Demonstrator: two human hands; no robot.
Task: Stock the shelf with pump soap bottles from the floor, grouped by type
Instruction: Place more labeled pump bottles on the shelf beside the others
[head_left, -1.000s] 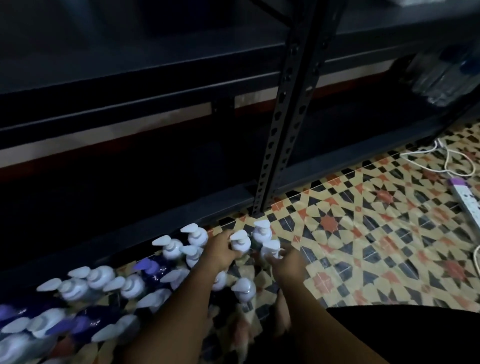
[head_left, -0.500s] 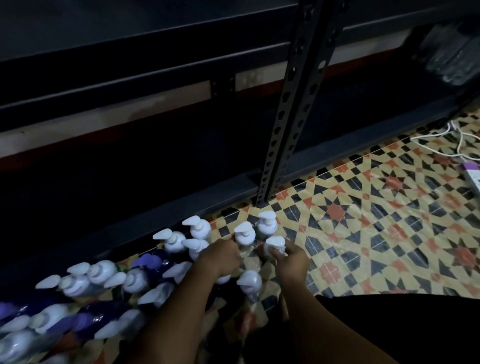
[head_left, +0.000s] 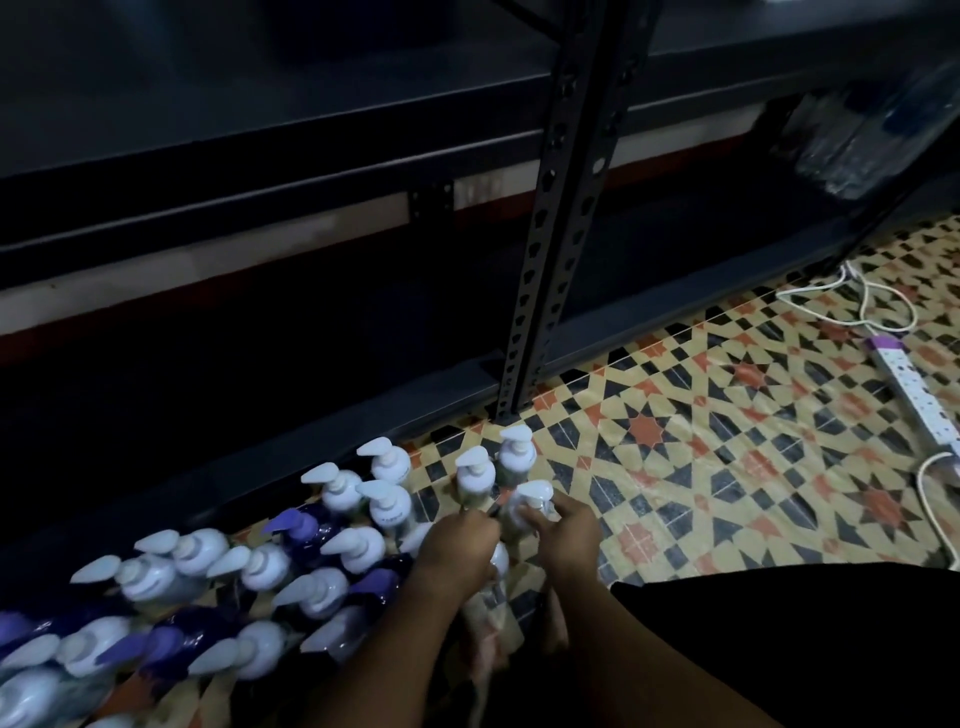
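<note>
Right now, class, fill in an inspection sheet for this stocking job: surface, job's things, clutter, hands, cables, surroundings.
Surface: patterned tiled floor, dimly lit.
Job's things: pump soap bottles stand crowded on the floor at lower left, most with white pumps, a few purple; none seen on the shelf.
Clutter: nothing seen beyond the cables.
Hands: left hand is curled low among the bottles, what it holds is unclear; right hand grips the white-pump bottle nearest it.
Cables: a white power strip and a looped white cord lie on the floor at right.
Surroundings: dark metal shelving with a perforated upright post; wrapped packs, blurred, at upper right.
</note>
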